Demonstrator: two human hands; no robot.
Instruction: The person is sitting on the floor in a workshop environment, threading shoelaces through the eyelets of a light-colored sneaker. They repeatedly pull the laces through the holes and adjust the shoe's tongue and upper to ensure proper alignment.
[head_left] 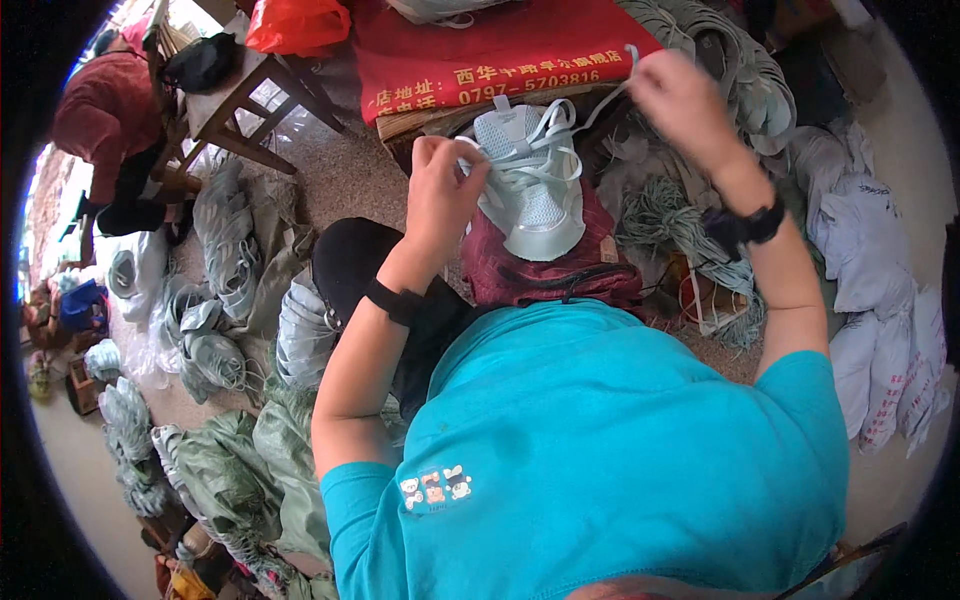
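A pale mint sneaker upper (545, 208) lies on dark red cloth (493, 265) just in front of me, its toe toward my body. A light shoelace (597, 110) criss-crosses its front, and one length runs up to the right. That length ends in the pinched fingers of my right hand (682, 108), which is raised beyond the shoe and slightly blurred. My left hand (440, 195) is closed at the left edge of the upper, thumb and fingers pinching the lace there. The fingertips partly cover what they grip.
Behind the shoe stands a wooden bench covered in red printed cloth (420, 60). Bundles of pale uppers (225, 240) and green sacks (215, 465) fill the left floor. Tangled laces (675, 230) and white sacks (870, 250) are at right. Another person (110, 120) sits by a wooden stool (225, 110).
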